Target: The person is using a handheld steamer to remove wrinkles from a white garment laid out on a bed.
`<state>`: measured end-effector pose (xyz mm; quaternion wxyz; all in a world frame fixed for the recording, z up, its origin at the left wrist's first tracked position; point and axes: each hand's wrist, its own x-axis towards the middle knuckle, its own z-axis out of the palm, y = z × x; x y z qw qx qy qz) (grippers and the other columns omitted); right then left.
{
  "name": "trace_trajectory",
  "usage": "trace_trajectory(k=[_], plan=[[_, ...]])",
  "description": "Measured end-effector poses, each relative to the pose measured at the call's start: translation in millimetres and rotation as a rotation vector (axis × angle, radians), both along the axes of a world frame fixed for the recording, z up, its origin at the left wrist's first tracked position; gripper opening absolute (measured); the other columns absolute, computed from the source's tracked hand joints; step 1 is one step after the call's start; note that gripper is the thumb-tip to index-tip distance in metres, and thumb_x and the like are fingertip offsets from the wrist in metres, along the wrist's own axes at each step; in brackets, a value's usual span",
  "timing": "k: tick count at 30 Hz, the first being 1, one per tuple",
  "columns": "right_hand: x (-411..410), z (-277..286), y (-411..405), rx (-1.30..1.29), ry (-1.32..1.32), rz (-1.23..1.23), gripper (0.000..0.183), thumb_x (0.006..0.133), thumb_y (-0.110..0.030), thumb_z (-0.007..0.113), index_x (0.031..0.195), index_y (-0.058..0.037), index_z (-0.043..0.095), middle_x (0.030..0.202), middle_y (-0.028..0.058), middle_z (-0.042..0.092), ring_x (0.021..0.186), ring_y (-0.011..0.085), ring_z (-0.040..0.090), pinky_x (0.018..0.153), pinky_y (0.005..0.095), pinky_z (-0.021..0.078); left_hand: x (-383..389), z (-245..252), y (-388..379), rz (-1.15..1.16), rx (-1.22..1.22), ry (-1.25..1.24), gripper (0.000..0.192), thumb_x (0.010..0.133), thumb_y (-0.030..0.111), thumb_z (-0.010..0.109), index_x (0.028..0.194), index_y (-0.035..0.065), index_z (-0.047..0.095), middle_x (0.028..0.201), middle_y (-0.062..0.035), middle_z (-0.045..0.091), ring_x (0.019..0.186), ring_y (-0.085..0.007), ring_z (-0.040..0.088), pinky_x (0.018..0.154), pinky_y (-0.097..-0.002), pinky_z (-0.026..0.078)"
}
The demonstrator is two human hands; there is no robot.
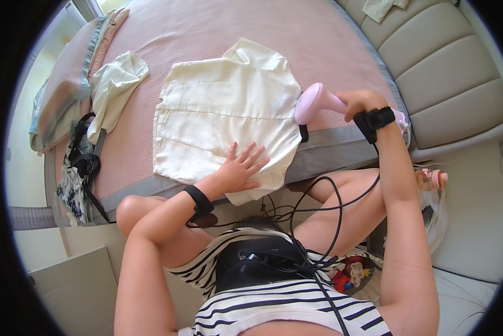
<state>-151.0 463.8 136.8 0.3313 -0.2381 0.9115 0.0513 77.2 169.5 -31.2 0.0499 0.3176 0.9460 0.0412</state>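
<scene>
A white short-sleeved shirt [205, 96] lies spread on the pink quilted bedspread [310, 33], its lower side hanging over the bed's near edge. My left hand [245, 168] rests flat on the shirt, fingers spread. In my right hand [365, 103] is the handle of a pink handheld garment steamer [314, 105]. The steamer's head is at the shirt's right edge; whether it touches the fabric I cannot tell. A small black object [304, 133] shows just below the head, partly hidden.
A crumpled white garment [117, 84] and a black-and-white patterned garment [77, 185] lie on the left, beside folded bedding [66, 92]. A padded headboard [440, 71] stands at right. Black cables [339, 206] loop between my arms. A pink-capped bottle [436, 179] stands low right.
</scene>
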Motion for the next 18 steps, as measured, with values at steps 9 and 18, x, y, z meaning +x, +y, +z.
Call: trace_trajectory(k=[9,18], plan=[[-18,-29,-22,-0.153,-0.193,0.060,0.061,0.061,-0.015,0.074,0.117,-0.0167,0.049,0.098,0.0117,0.063,0.087,0.0278,0.061,0.077,0.0382,0.0456,-22,30,-24,0.413,-0.056,-0.024,0.065,0.089,0.058,0.036,0.145,0.0294,0.019,0.153,-0.0033,0.005,0.141,-0.0311,-0.002,0.097,-0.0736,0.014],[-15,-25,-4,0.039,-0.088,0.057,0.062,0.059,-0.015,0.076,0.116,-0.0177,0.052,0.099,0.0116,0.064,0.089,0.0300,0.061,0.078,0.0391,0.0464,10,23,-106,1.087,-0.045,-0.281,0.077,0.082,0.072,0.030,0.146,0.0340,0.010,0.154,-0.0035,-0.002,0.139,-0.0369,-0.007,0.094,-0.0751,0.010]])
